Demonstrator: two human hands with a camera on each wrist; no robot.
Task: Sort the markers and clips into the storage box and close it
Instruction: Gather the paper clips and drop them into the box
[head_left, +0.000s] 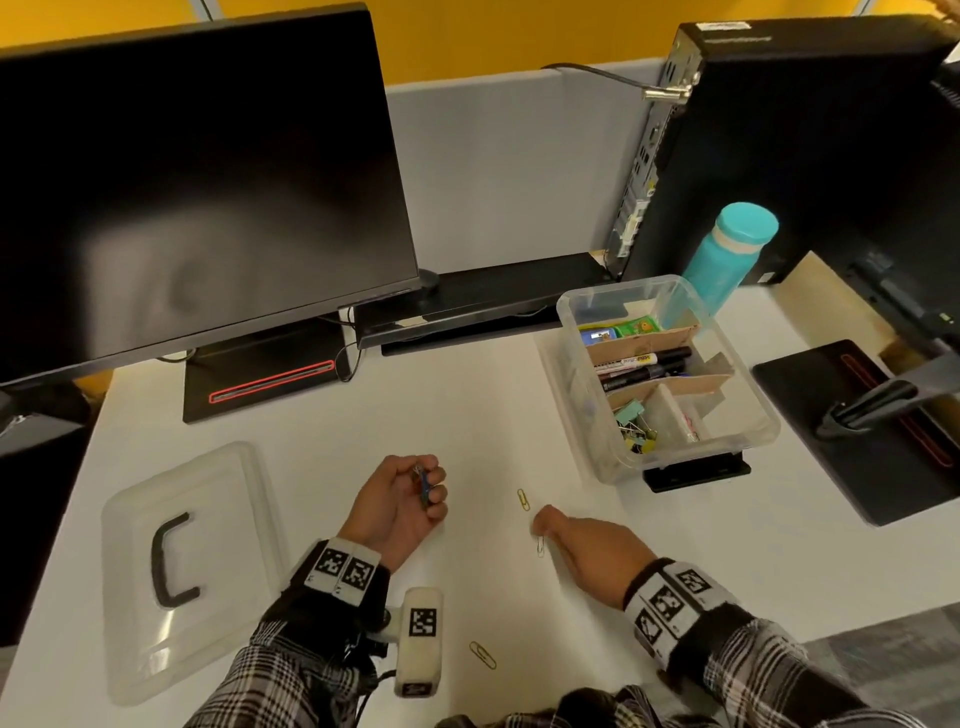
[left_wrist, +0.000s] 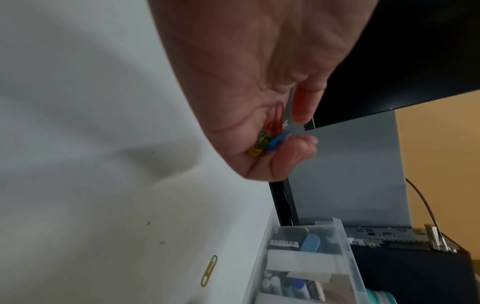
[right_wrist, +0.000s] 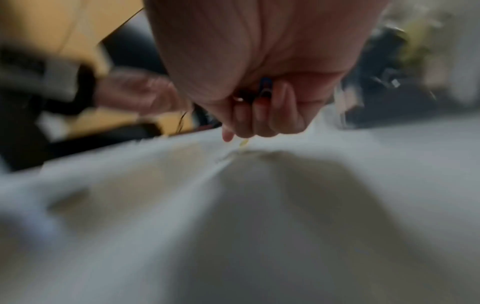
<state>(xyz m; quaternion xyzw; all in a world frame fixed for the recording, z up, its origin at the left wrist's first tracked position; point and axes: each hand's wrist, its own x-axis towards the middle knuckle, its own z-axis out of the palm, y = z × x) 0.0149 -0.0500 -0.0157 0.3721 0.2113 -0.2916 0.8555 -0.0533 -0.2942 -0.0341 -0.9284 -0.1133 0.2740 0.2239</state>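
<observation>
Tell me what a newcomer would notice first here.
Probably the clear storage box at the desk's right, open, with markers and binder clips in cardboard compartments. Its lid lies far left. Between them, the left hand holds a bunch of colored paper clips; the right hand pinches another clip.

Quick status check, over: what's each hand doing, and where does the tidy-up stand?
Left hand holds a bunch of coloured paper clips. Right hand pinches a paper clip. Storage box open, lid aside; two clips loose. Nothing blocking.
</observation>
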